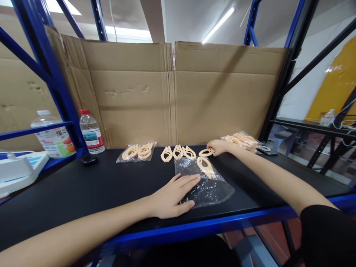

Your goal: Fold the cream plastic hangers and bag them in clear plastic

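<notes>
Left fingers (190, 182) splay across bag (214, 193); right fingers (215, 145) pinch clip (205, 152).

At six o'clock, the clips (184, 152) are pale beige on a black, blue-edged desk (97, 185), with a colourless, white-glinting bag (213, 193) at five. The card (133, 96) at twelve is brown, the rack (57, 87) at ten blue, the sleeve (319, 233) at four black. At nine, a bottle (94, 139) has a red cap (85, 111) and a blue, white and red label (92, 138)

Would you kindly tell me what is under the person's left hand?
The left hand lies over a clear plastic bag and black tabletop; anything else directly beneath the hand is covered.
</notes>
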`<state>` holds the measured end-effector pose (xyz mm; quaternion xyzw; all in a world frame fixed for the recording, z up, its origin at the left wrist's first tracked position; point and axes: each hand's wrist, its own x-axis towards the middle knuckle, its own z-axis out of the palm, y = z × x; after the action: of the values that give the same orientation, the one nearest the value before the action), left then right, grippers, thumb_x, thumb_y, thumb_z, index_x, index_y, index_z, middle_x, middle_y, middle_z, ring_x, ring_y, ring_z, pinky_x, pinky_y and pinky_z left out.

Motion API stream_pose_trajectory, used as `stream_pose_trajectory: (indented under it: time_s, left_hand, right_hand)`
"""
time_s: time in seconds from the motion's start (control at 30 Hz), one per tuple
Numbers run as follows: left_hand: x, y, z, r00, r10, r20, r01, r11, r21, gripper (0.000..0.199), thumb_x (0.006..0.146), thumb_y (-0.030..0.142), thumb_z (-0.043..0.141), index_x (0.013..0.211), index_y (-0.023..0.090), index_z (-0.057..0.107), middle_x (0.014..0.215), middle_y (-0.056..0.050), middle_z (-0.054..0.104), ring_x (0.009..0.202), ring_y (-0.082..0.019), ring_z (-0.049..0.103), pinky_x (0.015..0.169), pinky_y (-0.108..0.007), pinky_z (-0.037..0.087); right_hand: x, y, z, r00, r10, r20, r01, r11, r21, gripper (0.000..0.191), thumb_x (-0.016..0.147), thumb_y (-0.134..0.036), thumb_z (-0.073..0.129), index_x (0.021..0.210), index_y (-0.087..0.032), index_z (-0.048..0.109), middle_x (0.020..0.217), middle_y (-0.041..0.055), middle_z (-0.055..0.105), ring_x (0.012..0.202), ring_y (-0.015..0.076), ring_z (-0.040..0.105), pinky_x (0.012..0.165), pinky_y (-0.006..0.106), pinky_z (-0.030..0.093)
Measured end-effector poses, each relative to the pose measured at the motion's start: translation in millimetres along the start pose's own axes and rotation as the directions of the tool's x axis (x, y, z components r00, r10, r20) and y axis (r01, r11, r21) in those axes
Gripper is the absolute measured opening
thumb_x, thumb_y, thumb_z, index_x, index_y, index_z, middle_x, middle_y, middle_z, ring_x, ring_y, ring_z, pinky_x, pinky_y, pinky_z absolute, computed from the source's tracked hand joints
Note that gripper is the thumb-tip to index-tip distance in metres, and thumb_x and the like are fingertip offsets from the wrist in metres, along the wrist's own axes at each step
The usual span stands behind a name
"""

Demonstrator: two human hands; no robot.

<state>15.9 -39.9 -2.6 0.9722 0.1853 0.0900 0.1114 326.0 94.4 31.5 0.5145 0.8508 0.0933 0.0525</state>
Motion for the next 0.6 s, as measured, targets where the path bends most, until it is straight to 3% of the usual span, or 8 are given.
stream_pose_trajectory:
  time_s: [0.1, 0.27, 0.3, 0.37, 0.43, 0.53, 0.6]
  left_hand:
    - [0, -1, 1.1, 1.0, -0.002, -0.005, 0.002, 1.0, -0.01, 0.064, 0.093, 0.036, 0.044, 0.149, 0.027, 0.014, 0.156, -0.007, 0.021, 0.141, -0.027, 0.024, 0.113, -0.059, 0.013]
    - [-1, -3, 2.9, 1.0, 0.0, -0.02, 0.0, 1.0, 0.006, 0.066, 0.093, 0.036, 0.045, 0.149, 0.027, 0.012, 0.156, -0.007, 0.021, 0.142, -0.026, 0.023, 0.114, -0.058, 0.013]
    - [0, -3, 3.0, 1.0, 0.0, -0.022, 0.0, 1.0, 0.007, 0.066, 0.093, 0.036, 0.045, 0.149, 0.027, 0.012, 0.156, -0.007, 0.021, 0.142, -0.026, 0.023, 0.114, -0.057, 0.013]
    - [0, -2, 2.8, 1.0, 0.001, -0.027, -0.001, 1.0, 0.004, 0.067, 0.092, 0.035, 0.046, 0.149, 0.027, 0.012, 0.156, -0.007, 0.021, 0.142, -0.026, 0.023, 0.114, -0.057, 0.013]
    - [0, -1, 2.4, 1.0, -0.002, -0.03, 0.002, 1.0, 0.002, 0.068, 0.092, 0.035, 0.046, 0.149, 0.027, 0.011, 0.156, -0.007, 0.021, 0.141, -0.027, 0.023, 0.113, -0.058, 0.013]
    - [1, -1, 2.2, 0.999, -0.001, -0.037, 0.001, 1.0, 0.005, 0.07, 0.091, 0.034, 0.047, 0.15, 0.027, 0.009, 0.156, -0.008, 0.02, 0.141, -0.027, 0.023, 0.113, -0.058, 0.012]
    - [1, -1, 2.7, 0.999, 0.006, -0.043, -0.006, 1.0, 0.007, 0.072, 0.091, 0.035, 0.048, 0.15, 0.026, 0.007, 0.156, -0.008, 0.019, 0.142, -0.027, 0.022, 0.114, -0.057, 0.012]
  right_hand:
    - [-24, 5, -12, 0.998, 0.029, -0.052, -0.027, 0.999, 0.034, 0.022, 0.08, -0.012, 0.054, 0.093, -0.015, 0.071, 0.088, 0.0075, 0.071, 0.078, 0.0191, 0.065, 0.072, 0.026, 0.047]
    - [-83, -11, -37, 0.96, 0.045, -0.278, -0.031, 0.998, 0.056, 0.032, 0.094, -0.016, 0.036, 0.108, -0.013, 0.065, 0.103, 0.0124, 0.065, 0.094, 0.0209, 0.061, 0.083, 0.03, 0.046]
    - [-98, -21, -41, 0.943, 0.03, -0.333, -0.012, 0.998, 0.056, 0.032, 0.095, -0.017, 0.035, 0.112, -0.014, 0.063, 0.106, 0.0123, 0.063, 0.095, 0.0209, 0.06, 0.085, 0.031, 0.046]
    - [-129, -49, -47, 0.822, -0.042, -0.568, 0.079, 0.996, 0.041, 0.028, 0.096, -0.021, 0.039, 0.113, -0.014, 0.061, 0.104, 0.012, 0.062, 0.089, 0.021, 0.061, 0.078, 0.032, 0.049]
    - [-159, -85, -51, 0.725, -0.088, -0.683, 0.17, 0.984, 0.054, 0.024, 0.096, -0.021, 0.043, 0.112, -0.015, 0.059, 0.096, 0.0094, 0.063, 0.084, 0.019, 0.061, 0.074, 0.03, 0.049]
    - [-190, -139, -52, 0.711, -0.106, -0.696, 0.223, 0.971, 0.08, 0.017, 0.096, -0.018, 0.044, 0.105, -0.015, 0.058, 0.084, 0.0049, 0.062, 0.07, 0.014, 0.06, 0.062, 0.023, 0.048]
    - [-195, -167, -47, 0.72, -0.216, -0.66, 0.267, 0.963, -0.024, 0.022, 0.097, -0.013, 0.038, 0.103, -0.014, 0.059, 0.08, 0.0055, 0.061, 0.066, 0.0144, 0.059, 0.058, 0.024, 0.047]
